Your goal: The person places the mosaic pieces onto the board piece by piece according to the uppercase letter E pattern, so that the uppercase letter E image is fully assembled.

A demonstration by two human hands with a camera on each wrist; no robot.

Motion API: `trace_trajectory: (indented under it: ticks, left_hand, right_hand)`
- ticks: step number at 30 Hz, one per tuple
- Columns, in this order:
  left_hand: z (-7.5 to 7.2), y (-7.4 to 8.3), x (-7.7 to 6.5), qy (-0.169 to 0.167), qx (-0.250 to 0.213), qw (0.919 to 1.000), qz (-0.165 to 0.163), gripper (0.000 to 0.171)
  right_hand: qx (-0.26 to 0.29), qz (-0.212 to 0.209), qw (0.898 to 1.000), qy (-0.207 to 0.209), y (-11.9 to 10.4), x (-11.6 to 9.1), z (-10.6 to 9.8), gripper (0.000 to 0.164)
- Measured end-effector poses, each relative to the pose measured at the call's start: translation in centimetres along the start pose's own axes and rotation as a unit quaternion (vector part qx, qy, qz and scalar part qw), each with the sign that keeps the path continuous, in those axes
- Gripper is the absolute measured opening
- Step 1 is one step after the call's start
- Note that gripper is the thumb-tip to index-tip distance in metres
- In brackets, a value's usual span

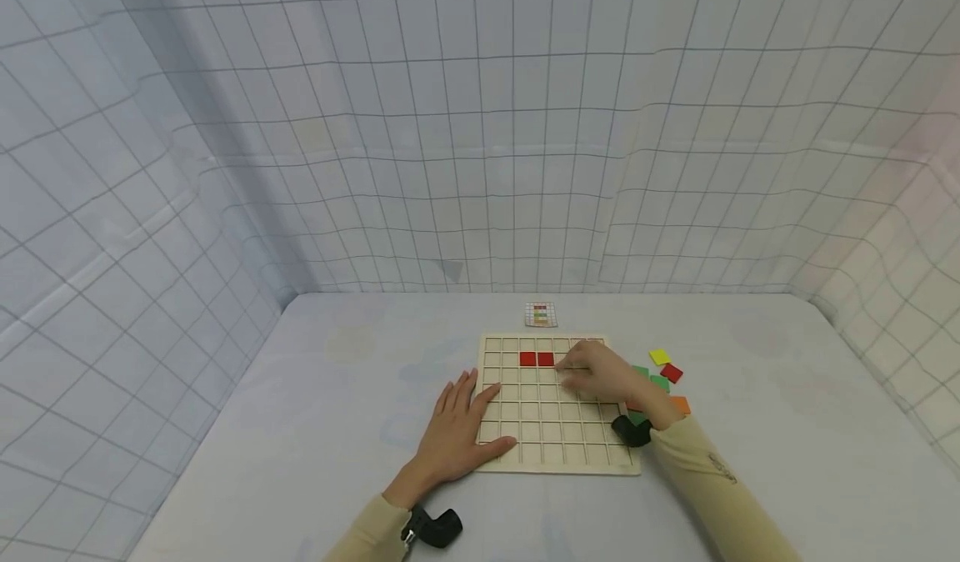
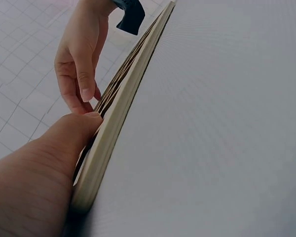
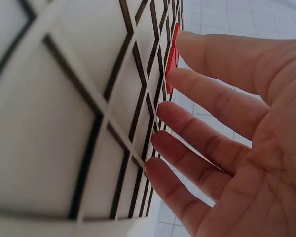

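Note:
A pale square grid board [image 1: 528,454] lies on the white table. Two red square tiles [image 1: 537,359] sit side by side in neighbouring cells of an upper row. My left hand [image 1: 453,437] rests over the board's left edge with fingers spread and the thumb on the surface. My right hand [image 1: 600,370] is over the upper right part, fingertips just right of the red tiles. In the right wrist view, the thumb and index finger of the right hand [image 3: 227,113] are beside the red tiles [image 3: 171,61], the other fingers loosely extended. Nothing is visible between them.
Right of the board lie a yellow tile [image 1: 660,357], a red tile [image 1: 672,373], an orange tile [image 1: 680,404] and several green tiles [image 1: 660,383], some partly behind the right arm. A small card with a coloured grid [image 1: 541,314] lies beyond the board. Grid-patterned curtains [image 1: 465,170] surround the table.

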State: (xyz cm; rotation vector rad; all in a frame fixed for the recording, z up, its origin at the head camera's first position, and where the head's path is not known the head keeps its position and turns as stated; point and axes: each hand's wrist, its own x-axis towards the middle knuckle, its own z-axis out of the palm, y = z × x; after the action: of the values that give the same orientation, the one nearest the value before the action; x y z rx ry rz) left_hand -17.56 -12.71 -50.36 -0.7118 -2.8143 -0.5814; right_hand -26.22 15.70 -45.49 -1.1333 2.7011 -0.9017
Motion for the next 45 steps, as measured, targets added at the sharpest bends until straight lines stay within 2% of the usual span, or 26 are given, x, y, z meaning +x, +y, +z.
trace_trajectory:
  ticks: [5, 14, 19, 26, 35, 40, 45]
  left_hand:
    - [0.0, 0.0, 0.0, -0.011, 0.001, 0.9999, -0.007, 0.08]
    - [0.0, -0.1, 0.0, -0.014, 0.004, 0.9999, -0.006, 0.081]
    - [0.0, -0.1, 0.0, -0.013, 0.003, 0.9999, -0.004, 0.081]
    - [-0.1, -0.1, 0.0, -0.01, 0.0, 0.9999, -0.004, 0.081]
    - [-0.1, 0.0, 0.0, -0.002, -0.004, 1.0, 0.003, 0.081]
    - [-0.1, -0.1, 0.0, -0.003, -0.008, 1.0, 0.001, 0.081]
    - [0.0, -0.1, 0.0, -0.002, -0.005, 1.0, 0.0, 0.081]
  right_hand:
    - [0.018, 0.038, 0.999, 0.006, -0.4, -1.9, -0.7, 0.023]
    - [0.009, 0.11, 0.992, 0.064, 0.5, -5.3, -2.3, 0.019]
    - [-0.022, 0.161, 0.983, 0.085, 1.8, -7.0, -3.2, 0.021]
    - [-0.034, 0.224, 0.968, 0.108, 2.6, -8.7, -4.8, 0.024]
    - [-0.037, 0.315, 0.944, 0.096, 3.5, -10.1, -5.5, 0.047]
    - [-0.031, 0.331, 0.939, 0.087, 4.4, -10.3, -5.4, 0.045]
    - [-0.022, 0.322, 0.943, 0.086, 5.2, -10.6, -5.2, 0.039]
